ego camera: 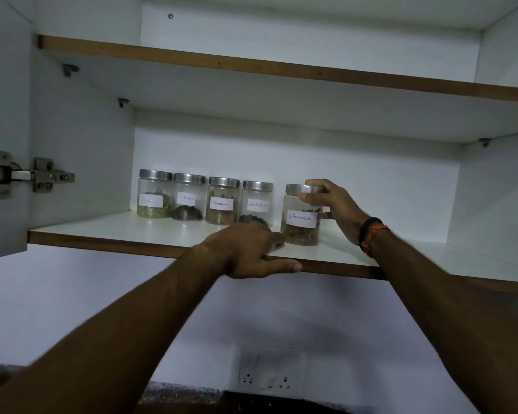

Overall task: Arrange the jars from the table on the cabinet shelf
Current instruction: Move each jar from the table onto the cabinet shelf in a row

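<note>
The right hand (pixel 332 201) grips the lid of the upright cinnamon jar (pixel 301 219), standing near the shelf (pixel 132 228) front, right of 4 jars (pixel 205 200) lined farther back. The left hand (pixel 251 249) rests on the shelf edge, fingers loosely curled, holding nothing.

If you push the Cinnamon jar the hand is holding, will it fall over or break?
The Cinnamon jar looks like clear glass, so it would probably break if dropped. It stands upright on a flat base on the shelf, so a gentle low push should slide it; a push near the lid, where the right hand grips, might tip it.
</note>
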Demonstrator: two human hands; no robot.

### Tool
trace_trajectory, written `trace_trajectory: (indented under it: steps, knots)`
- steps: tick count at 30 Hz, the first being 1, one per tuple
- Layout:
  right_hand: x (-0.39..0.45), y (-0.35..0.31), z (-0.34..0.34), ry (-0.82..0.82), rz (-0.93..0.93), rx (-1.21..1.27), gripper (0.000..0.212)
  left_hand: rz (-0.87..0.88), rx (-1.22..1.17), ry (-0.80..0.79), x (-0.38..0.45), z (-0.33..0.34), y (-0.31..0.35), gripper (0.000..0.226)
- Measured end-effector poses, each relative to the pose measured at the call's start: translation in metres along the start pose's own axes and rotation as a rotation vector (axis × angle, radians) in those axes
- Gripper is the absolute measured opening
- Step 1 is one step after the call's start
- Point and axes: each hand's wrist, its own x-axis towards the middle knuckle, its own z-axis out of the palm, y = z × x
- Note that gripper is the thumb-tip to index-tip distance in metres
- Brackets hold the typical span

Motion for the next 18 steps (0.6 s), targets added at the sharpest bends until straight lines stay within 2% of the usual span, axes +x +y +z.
trace_trajectory:
  steps: [9, 14, 18]
  knots:
    - [0.039, 0.01, 0.003, 0.038, 0.068, -0.081, 0.04, -0.047, -0.049, -0.039, 0.004, 0.0, -0.001, 0.085]
    - [0.055, 0.016, 0.011, 0.058, 0.063, -0.169, 0.028, -0.044, -0.062, -0.024, 0.005, 0.001, -0.002, 0.083]
    - [0.064, 0.017, 0.015, 0.057, 0.064, -0.227, 0.035, -0.044, -0.064, -0.031, 0.007, -0.001, -0.002, 0.082]
